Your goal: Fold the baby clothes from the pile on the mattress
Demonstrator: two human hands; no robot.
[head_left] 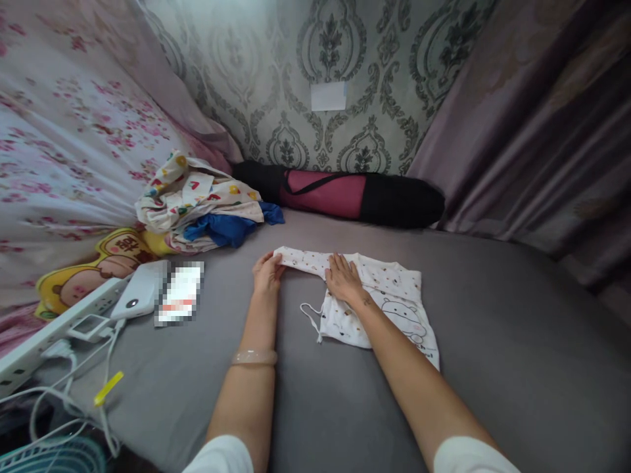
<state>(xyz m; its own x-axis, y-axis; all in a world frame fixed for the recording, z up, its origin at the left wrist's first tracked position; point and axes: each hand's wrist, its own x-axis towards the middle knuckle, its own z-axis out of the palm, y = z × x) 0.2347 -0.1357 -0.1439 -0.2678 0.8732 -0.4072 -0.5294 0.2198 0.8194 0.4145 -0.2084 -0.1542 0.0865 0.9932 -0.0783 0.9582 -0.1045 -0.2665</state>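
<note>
A small white baby garment (394, 295) with tiny coloured dots and a cartoon bear print lies flat on the grey bed sheet (493, 355). My left hand (267, 271) pinches the end of its sleeve, which is stretched out to the left. My right hand (344, 279) lies flat with fingers extended on the garment's upper part, pressing it down. A thin white string (309, 314) trails from the garment's lower left edge. A pale bangle (254, 357) sits on my left wrist.
A pile of patterned and blue clothes (202, 207) lies at the back left. A pink and black rolled bag (345, 194) rests against the wall. A white power bank (140, 292), power strip (59, 328) and cables (73, 394) are at the left. Curtain (542, 131) hangs at right.
</note>
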